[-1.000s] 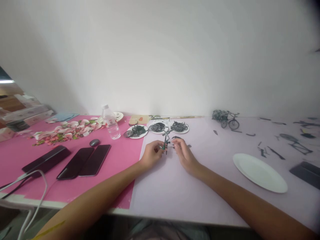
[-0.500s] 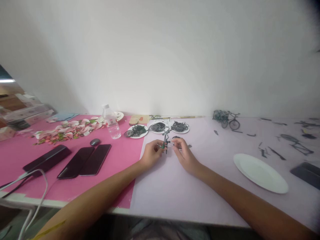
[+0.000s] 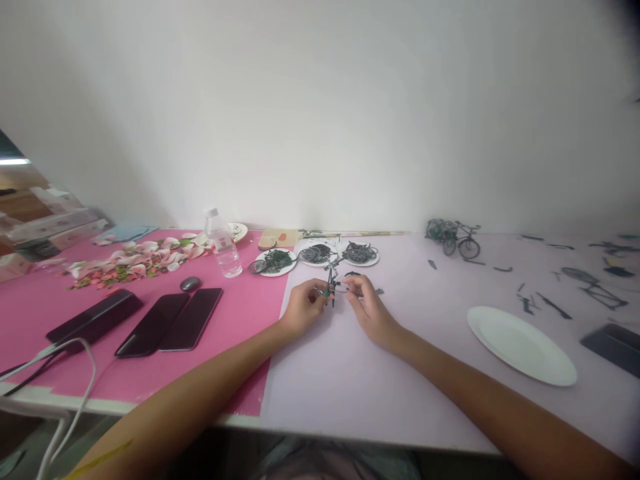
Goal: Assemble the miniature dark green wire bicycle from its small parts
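Over the pale part of the table, my left hand (image 3: 303, 308) is closed in a pinch on a miniature bicycle frame (image 3: 332, 280), dark with a green part. It stands roughly upright, its handlebar end uppermost. Just to its right, my right hand (image 3: 373, 310) has thumb and fingers curled together close to the frame. Whatever lies between those fingertips is too small to make out. Behind the hands, white plates hold dark miniature bicycle parts: one plate (image 3: 291, 268) at left, one in the middle (image 3: 303, 259) and one at right (image 3: 375, 261).
At left are two phones (image 3: 191, 320), a black power bank (image 3: 95, 319) with cables, a mouse (image 3: 190, 285), a water bottle (image 3: 223, 247) and pink petal-like pieces (image 3: 135, 257). At right are assembled miniature bicycles (image 3: 460, 241), loose dark parts (image 3: 600, 290) and a white plate (image 3: 523, 347).
A thin pale rod seen between the hands earlier is now harder to make out. Both hands stay in nearly the same place, the left still on the frame.
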A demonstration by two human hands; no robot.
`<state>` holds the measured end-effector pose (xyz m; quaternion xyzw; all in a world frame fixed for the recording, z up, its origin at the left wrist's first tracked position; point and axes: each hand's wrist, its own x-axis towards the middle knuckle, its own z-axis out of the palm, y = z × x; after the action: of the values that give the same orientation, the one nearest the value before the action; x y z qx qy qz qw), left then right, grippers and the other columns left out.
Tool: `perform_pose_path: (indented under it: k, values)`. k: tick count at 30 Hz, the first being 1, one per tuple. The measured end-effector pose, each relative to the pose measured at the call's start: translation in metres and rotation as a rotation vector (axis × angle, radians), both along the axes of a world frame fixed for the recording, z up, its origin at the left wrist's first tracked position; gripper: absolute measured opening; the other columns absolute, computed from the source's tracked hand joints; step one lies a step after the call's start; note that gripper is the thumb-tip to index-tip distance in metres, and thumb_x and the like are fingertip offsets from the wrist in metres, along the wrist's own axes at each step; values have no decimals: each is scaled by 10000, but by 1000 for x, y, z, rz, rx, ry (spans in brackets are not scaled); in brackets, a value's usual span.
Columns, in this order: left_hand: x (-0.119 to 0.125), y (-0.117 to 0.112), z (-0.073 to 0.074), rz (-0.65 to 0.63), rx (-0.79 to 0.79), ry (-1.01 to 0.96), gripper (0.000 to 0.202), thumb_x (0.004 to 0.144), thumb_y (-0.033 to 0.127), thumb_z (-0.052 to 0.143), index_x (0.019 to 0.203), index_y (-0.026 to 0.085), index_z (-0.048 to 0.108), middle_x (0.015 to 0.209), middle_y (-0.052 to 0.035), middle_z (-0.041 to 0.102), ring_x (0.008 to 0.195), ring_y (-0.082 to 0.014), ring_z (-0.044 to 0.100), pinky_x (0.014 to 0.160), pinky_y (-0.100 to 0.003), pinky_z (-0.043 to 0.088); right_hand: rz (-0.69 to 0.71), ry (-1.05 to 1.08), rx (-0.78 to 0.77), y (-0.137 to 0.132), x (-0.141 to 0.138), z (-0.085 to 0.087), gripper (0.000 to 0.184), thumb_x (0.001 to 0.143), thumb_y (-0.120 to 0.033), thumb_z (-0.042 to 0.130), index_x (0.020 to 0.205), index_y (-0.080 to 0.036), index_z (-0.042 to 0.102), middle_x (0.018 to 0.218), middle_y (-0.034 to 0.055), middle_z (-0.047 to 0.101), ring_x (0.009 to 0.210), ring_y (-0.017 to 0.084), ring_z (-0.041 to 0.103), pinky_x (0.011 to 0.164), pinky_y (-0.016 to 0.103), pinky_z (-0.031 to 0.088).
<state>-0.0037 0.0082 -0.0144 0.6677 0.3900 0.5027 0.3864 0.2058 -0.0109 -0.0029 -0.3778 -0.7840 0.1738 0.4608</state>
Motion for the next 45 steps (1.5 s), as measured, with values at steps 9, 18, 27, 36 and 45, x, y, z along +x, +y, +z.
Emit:
perform_pose_path:
  k: [9, 18, 27, 36, 45]
  values:
    - [0, 0, 2, 48, -42, -12, 261, 867, 349, 737, 1037, 151, 725, 740, -28, 691, 532, -105, 562, 527, -211, 431, -15, -38, -54, 3, 8, 8, 215, 1053, -345, 502, 1245, -250, 529, 1072, 62, 596, 1024, 227, 613, 966, 398, 502]
    - [-2, 0, 7, 131, -90, -18, 351, 879, 441, 733, 1070, 147, 716, 646, -12, 649, 514, -121, 569, 503, -215, 430, 36, -357, -11, 20, 18, 6, 57, 936, -231, 710, 884, -229, 687, 873, 43, 681, 974, 260, 568, 869, 396, 464]
    - [-4, 1, 12, 121, -77, -33, 341, 878, 451, 735, 1046, 155, 707, 705, -20, 664, 554, -129, 605, 516, -216, 454, -240, -601, 0, 38, 33, 21, 176, 957, -116, 611, 1091, -196, 691, 1129, 94, 694, 1091, 287, 540, 901, 387, 455]
    - [-4, 2, 13, 144, -94, -43, 329, 865, 422, 733, 1040, 144, 707, 747, -33, 674, 565, -127, 608, 515, -218, 445, -388, -842, -196, 80, 61, 27, 275, 908, -94, 571, 1119, -199, 712, 1126, 172, 704, 999, 337, 573, 755, 392, 458]
    - [-4, 2, 12, 143, -86, -23, 324, 865, 423, 737, 1037, 150, 707, 747, -29, 668, 575, -131, 608, 526, -225, 447, -419, -593, -373, 57, 90, 41, 252, 936, -263, 613, 1166, -233, 710, 1189, 103, 687, 1007, 271, 634, 829, 340, 480]
